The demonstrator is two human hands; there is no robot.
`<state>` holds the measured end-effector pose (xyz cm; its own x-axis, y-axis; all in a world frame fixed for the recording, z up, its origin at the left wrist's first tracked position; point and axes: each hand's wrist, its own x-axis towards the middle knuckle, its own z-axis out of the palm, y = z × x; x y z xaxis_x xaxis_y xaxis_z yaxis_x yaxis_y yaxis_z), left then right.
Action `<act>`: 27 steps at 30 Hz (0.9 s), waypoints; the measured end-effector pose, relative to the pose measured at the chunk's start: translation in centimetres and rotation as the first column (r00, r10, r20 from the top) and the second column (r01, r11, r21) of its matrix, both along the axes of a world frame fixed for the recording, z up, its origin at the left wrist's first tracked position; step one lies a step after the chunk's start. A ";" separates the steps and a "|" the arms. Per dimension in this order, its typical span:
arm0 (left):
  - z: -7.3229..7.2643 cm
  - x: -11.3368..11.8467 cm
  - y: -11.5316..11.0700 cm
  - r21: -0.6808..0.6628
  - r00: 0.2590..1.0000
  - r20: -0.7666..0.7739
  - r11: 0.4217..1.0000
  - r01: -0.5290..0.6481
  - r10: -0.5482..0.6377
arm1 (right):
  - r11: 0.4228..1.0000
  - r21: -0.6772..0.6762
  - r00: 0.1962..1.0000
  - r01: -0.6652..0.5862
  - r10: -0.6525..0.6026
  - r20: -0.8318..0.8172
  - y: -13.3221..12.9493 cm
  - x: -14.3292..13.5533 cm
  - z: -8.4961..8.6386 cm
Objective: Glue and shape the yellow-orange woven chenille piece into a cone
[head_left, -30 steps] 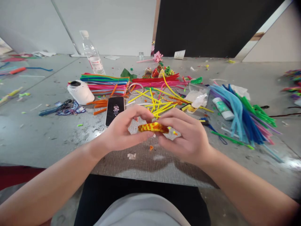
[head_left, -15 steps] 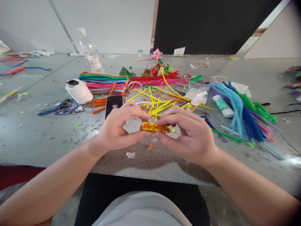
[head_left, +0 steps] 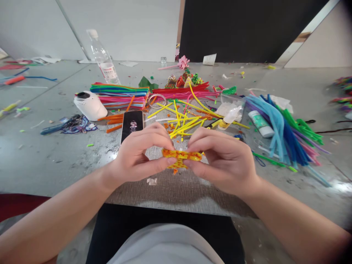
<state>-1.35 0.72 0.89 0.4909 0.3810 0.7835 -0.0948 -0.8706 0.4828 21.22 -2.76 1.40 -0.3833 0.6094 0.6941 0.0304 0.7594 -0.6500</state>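
Note:
Between my two hands is a small yellow-and-orange woven pipe-cleaner piece (head_left: 180, 156), held above the table near its front edge. My left hand (head_left: 145, 152) pinches its left end between thumb and fingers. On the opposite end, my right hand (head_left: 222, 159) has the same kind of pinch. A patterned face of the piece hangs below the thumbs; the fingers cover its ends. Loose yellow pipe cleaners (head_left: 187, 126) lie just beyond the hands, among orange scraps. A phone (head_left: 133, 123) lies behind my left hand.
Bundled pipe cleaners (head_left: 121, 95) lie at the back left beside a white device (head_left: 90, 106) and a plastic bottle (head_left: 104, 60). On the right are a glue bottle (head_left: 229, 118), a white-and-green tube (head_left: 260, 124) and blue pipe cleaners (head_left: 277, 128). Pliers (head_left: 59, 125) lie left.
The woven piece has tilted, so that more of its patterned face shows beneath the thumbs. Both hands have come slightly lower and keep hold of it.

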 end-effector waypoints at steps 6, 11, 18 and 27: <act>0.5 -0.1 -0.1 -0.001 0.999 -0.027 1.000 -0.022 0.022 | 0.999 0.032 0.999 -0.038 0.038 -0.012 0.2 0.3 0.0; 0.4 -0.2 -0.1 0.006 0.997 0.031 0.998 -0.070 0.069 | 1.000 0.000 0.999 0.023 -0.023 -0.036 0.2 0.4 0.1; 0.3 0.0 0.0 0.041 0.996 -0.016 0.996 -0.084 0.085 | 0.997 0.079 0.999 0.000 0.002 -0.032 0.5 0.3 0.1; 0.9 0.1 -0.4 0.077 0.995 -0.057 0.994 -0.082 0.087 | 0.987 0.156 0.999 -0.027 0.021 0.040 0.4 0.4 0.2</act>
